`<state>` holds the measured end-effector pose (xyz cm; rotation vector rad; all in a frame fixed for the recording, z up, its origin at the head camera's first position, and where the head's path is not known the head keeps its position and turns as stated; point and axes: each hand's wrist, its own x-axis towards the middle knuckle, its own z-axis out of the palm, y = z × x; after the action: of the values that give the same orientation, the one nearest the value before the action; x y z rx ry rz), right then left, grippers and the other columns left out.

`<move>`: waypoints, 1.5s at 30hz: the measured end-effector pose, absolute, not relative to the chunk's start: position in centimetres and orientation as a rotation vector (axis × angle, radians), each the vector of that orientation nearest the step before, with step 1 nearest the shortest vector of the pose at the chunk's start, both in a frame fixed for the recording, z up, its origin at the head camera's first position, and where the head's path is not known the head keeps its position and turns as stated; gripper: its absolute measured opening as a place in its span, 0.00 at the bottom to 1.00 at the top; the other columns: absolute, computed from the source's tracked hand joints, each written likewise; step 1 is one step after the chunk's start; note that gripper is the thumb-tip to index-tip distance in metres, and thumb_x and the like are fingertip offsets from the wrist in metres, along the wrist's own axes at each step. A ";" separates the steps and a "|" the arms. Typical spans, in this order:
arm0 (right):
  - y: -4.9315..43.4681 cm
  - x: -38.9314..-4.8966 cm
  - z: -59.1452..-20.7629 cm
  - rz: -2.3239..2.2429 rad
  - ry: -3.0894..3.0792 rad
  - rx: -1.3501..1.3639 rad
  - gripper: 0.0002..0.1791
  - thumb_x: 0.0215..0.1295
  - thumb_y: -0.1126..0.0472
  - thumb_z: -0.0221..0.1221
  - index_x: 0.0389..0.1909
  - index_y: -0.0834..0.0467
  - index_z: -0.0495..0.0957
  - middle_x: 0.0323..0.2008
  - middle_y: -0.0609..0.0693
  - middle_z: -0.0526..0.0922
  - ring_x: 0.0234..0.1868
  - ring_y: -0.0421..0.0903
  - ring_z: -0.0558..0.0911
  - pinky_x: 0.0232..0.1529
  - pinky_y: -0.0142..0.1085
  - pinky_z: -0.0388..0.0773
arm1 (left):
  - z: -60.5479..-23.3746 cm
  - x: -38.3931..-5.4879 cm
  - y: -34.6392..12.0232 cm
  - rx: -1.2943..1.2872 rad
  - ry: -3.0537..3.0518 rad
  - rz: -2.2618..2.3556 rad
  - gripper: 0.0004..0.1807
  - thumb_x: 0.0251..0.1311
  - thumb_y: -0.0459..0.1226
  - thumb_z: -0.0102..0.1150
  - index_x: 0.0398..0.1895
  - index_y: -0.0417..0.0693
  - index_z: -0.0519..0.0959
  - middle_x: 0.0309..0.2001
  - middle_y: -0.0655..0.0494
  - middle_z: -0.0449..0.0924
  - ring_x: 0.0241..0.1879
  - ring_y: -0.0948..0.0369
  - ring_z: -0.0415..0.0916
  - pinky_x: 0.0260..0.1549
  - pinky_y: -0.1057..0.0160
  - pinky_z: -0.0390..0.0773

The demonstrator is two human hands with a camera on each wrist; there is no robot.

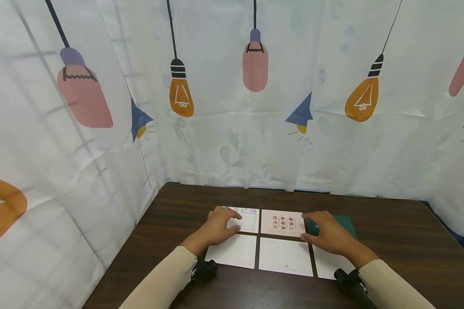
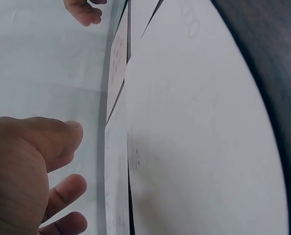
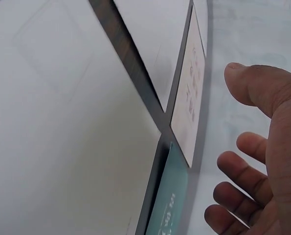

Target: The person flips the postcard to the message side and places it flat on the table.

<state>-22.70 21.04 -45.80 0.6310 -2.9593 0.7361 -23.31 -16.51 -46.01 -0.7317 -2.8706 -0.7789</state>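
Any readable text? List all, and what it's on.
"考得上", "来得及", "你可以": red, on the pinkish card.
"烂漫", probably: blue, on the top-left card; character before it unclear.
Green card: white characters, too blurred.
Bottom-middle card: mark too small to read.
Bottom-left card, bottom-right card: faint marks, illegible.

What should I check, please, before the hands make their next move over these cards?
1. Left hand holding nothing: ok.
2. Right hand holding nothing: ok.
3. Red-text card, writing visible: ok.
4. Blue-text card fully visible from the head: not ok, partly hidden by a hand.
5. Green card fully visible from the head: not ok, partly hidden by a hand.
6. Red-text and green cards apart: cannot tell.
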 end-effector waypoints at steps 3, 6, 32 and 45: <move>20.5 -23.0 -46.0 0.742 -2.967 0.639 0.36 0.61 0.45 0.72 0.66 0.58 0.76 0.64 0.58 0.77 0.67 0.64 0.68 0.59 0.63 0.71 | -46.0 -23.4 -17.0 -0.709 -2.888 -0.789 0.15 0.65 0.40 0.67 0.53 0.48 0.84 0.55 0.49 0.81 0.61 0.44 0.68 0.54 0.40 0.61; 20.0 -23.3 -46.1 0.739 -2.980 0.637 0.37 0.60 0.44 0.72 0.67 0.57 0.76 0.64 0.58 0.76 0.68 0.64 0.68 0.59 0.64 0.70 | -46.0 -23.5 -17.4 -0.695 -2.902 -0.790 0.15 0.65 0.41 0.67 0.54 0.48 0.84 0.56 0.49 0.80 0.60 0.44 0.68 0.54 0.40 0.61; 16.3 -25.3 -45.3 0.712 -2.934 0.743 0.38 0.60 0.45 0.73 0.67 0.58 0.75 0.65 0.57 0.76 0.68 0.60 0.68 0.64 0.61 0.67 | -45.7 -25.0 -20.9 -0.545 -3.031 -0.786 0.23 0.68 0.42 0.66 0.65 0.53 0.79 0.64 0.46 0.74 0.65 0.41 0.65 0.59 0.34 0.60; 14.5 -26.1 -45.9 0.741 -2.945 0.763 0.40 0.58 0.43 0.73 0.68 0.57 0.74 0.66 0.56 0.75 0.69 0.59 0.68 0.65 0.60 0.66 | -45.8 -25.6 -21.9 -0.464 -3.073 -0.703 0.23 0.68 0.42 0.66 0.66 0.55 0.78 0.65 0.45 0.73 0.64 0.43 0.66 0.57 0.37 0.64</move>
<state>-26.14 14.47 -45.92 0.7629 -2.9453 0.7410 -25.55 -21.93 -45.85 -0.4639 -3.0727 -0.7033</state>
